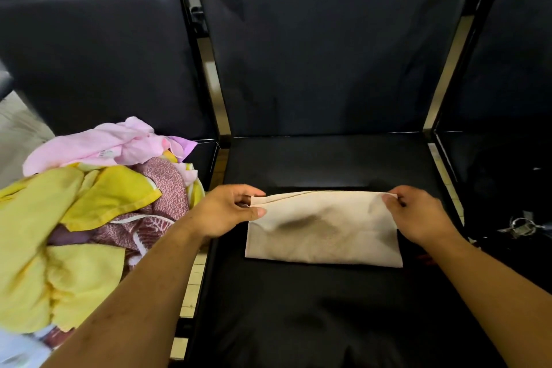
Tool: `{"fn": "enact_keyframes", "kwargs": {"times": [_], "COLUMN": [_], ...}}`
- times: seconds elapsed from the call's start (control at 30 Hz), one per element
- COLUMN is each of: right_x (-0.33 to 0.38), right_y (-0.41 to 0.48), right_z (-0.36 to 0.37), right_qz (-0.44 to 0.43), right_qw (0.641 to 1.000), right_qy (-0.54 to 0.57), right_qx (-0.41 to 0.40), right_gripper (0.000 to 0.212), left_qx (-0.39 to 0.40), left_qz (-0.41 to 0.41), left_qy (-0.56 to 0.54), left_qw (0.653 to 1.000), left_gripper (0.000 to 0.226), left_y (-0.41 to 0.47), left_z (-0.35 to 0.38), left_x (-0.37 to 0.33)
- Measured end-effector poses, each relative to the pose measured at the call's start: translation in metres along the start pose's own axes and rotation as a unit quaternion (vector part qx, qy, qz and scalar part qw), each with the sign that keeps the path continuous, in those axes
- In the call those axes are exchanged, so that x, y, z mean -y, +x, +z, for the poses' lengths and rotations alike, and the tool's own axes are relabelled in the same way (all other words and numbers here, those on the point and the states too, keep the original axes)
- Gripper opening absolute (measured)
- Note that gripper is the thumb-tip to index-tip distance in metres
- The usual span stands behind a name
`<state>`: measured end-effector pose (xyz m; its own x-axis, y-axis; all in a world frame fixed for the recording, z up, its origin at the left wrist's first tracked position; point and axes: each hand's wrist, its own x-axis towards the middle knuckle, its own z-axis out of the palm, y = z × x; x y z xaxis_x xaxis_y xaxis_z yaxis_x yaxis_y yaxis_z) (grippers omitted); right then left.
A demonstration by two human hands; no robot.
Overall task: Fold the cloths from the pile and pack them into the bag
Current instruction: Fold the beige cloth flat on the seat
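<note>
Beige cloth (324,230) lies folded into a flat rectangle on the middle black seat of the bench (313,314), its long edges running left to right. The left hand (228,209) pinches the far left corner between thumb and curled fingers, and the right hand (418,212) pinches the far right corner the same way, so both hands hold the far edge of the cloth, which is lifted slightly off the seat. A dark shadow or stain marks the cloth's middle; which it is cannot be told.

On the seat to the left sits the pile (89,218) of unfolded cloths, close beside the left forearm: a pink cloth (98,146) on top at the back, a yellow cloth (110,197) in front, and a red patterned cloth (170,185) between them. On the right seat, beyond the right wrist, lies a bunch of keys (519,225). Padded black backrests (328,54) rise behind the seats. Pale floor tiles (191,287) show through the gap between the left and middle seats.
</note>
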<state>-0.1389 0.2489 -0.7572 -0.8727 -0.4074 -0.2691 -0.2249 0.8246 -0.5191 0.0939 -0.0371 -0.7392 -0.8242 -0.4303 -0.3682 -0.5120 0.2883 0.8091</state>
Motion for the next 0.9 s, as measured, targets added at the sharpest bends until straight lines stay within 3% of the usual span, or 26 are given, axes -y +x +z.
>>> {"fn": "enact_keyframes", "kwargs": {"times": [0.23, 0.9], "right_x": [0.0006, 0.0058], "right_y": [-0.0007, -0.0009], "right_z": [0.0007, -0.0001], "right_qz": [-0.003, -0.008], "right_qw": [1.000, 0.999], "right_qy": [0.003, 0.024], "right_qx": [-0.002, -0.019], "right_gripper": [0.023, 0.020], "left_qx": [0.000, -0.118], "left_qz": [0.004, 0.020], "left_qy": [0.097, 0.123], "left_qw": [0.995, 0.985], "left_gripper": [0.006, 0.030], "left_y": [-0.0008, -0.0050], "left_z": [0.0021, 0.0010], "left_x": [0.0000, -0.0089]}}
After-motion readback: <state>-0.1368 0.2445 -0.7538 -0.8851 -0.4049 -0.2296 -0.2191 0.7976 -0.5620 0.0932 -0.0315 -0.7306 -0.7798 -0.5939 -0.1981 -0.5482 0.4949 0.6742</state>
